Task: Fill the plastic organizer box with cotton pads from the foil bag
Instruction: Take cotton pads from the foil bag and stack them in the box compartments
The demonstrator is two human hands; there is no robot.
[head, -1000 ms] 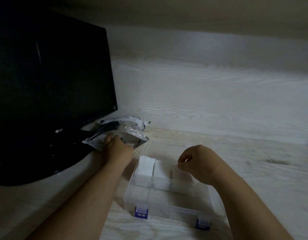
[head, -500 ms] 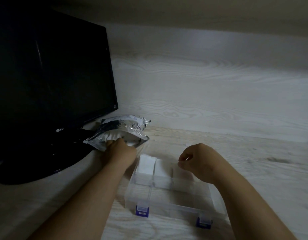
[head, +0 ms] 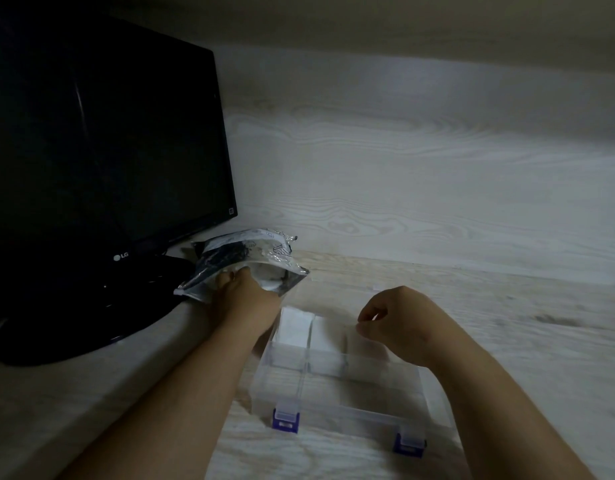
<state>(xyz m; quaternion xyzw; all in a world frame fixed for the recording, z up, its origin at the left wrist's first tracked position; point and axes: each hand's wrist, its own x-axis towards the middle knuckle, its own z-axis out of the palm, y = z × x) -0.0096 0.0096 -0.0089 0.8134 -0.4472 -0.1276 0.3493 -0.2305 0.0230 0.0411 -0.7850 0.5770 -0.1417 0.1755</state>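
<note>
Organizer box point(head: 344, 412), clear plastic, lid off the compartments, sits low in the head view on a pale wood-grain desk point(head: 507, 344), with two purple clasps point(head: 285, 418) on its 6 o'clock wall. Cotton pads point(head: 294, 327), white, fill the far-left compartment at the box's 11 o'clock corner. The cell next to it also looks pale, but its contents are too blurred to call, and the near row shows only desk through the plastic. Foil bag point(head: 245, 256) lies just beyond the box at 10 o'clock, silver with dark print, mouth facing the box, white pads showing inside. Print on the bag is too small to read. Left hand point(head: 245, 299) is at the bag's mouth, thumb on the lower lip and fingers tucked inside out of sight, so I cannot tell whether it has hold of any pads. Right hand point(head: 399, 323) hovers above the box's far-right compartments, fingers loosely curled, thumb close to forefinger, nothing seen between them. A black monitor point(head: 102, 150) stands at 9 to 10 o'clock of the box, screen dark, its oval base reaching under the bag's left edge, "LG" point(head: 121, 257) legible on the lower bezel. The back panel point(head: 403, 168) at 12 o'clock has the same whitish wood grain. Light is dim and the corners are shadowed.
</note>
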